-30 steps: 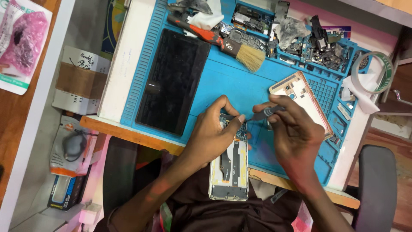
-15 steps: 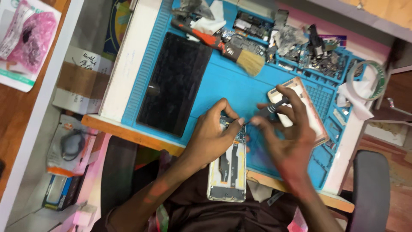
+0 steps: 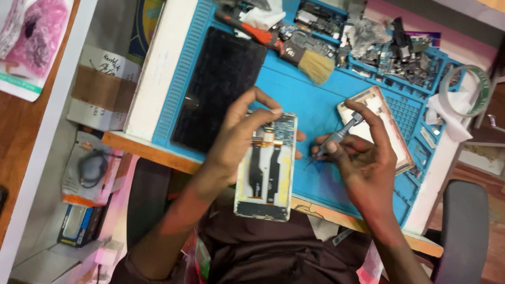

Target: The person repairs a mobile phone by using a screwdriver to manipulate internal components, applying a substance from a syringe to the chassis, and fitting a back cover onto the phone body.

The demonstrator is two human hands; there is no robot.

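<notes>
While the left hand (image 3: pixel 236 139) grips the opened phone (image 3: pixel 265 165) over the blue mat (image 3: pixel 310 105), the right hand (image 3: pixel 363 158) pinches a screwdriver (image 3: pixel 339 135); steady work probably needs the phone braced.

A bare strip of blue mat (image 3: pixel 310 108) lies open between the black screen panel (image 3: pixel 218 89) and the pale back cover (image 3: pixel 376 126), with the brush (image 3: pixel 302 60) and heaped parts (image 3: pixel 389 47) crowding its far edge.

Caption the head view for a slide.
Left hand holds an opened phone; right hand grips a small screwdriver above a blue mat.
</notes>
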